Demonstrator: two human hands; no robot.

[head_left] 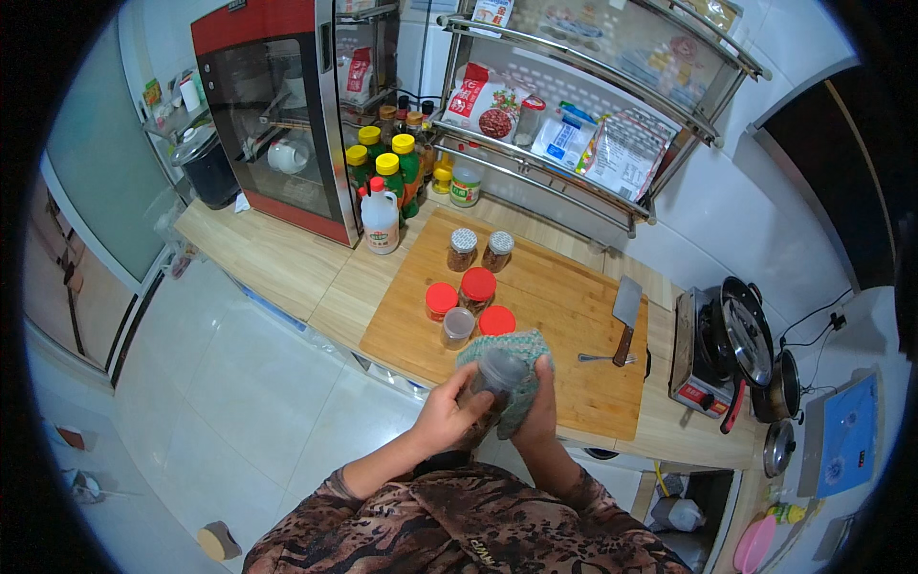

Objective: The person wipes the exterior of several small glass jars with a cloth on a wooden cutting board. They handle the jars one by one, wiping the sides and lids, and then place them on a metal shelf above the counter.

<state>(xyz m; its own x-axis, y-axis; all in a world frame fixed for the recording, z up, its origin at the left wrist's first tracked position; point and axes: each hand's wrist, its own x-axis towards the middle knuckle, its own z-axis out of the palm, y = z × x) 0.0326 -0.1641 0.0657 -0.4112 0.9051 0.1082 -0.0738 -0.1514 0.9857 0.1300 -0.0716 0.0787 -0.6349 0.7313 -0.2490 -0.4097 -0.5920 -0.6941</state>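
Observation:
My left hand [446,410] grips a clear jar [495,380] with a translucent lid and dark contents, held tilted over the counter's front edge. Behind the jar, my right hand [541,405] holds a green-and-white cloth [527,351] against it. Just beyond my hands, on a wooden board [566,308], stand jars with red lids [478,284], one of them partly hidden by the cloth, and a jar with a translucent lid [458,327]. Two jars with pale patterned lids [463,240] stand farther back.
A cleaver [625,312] lies across a fork [592,357] on the board's right side. Farther right are a portable stove [696,380] and a pan [742,337]. Bottles with yellow caps [387,165] and a glass-door cabinet [280,129] stand back left. A metal rack [545,158] holds packets.

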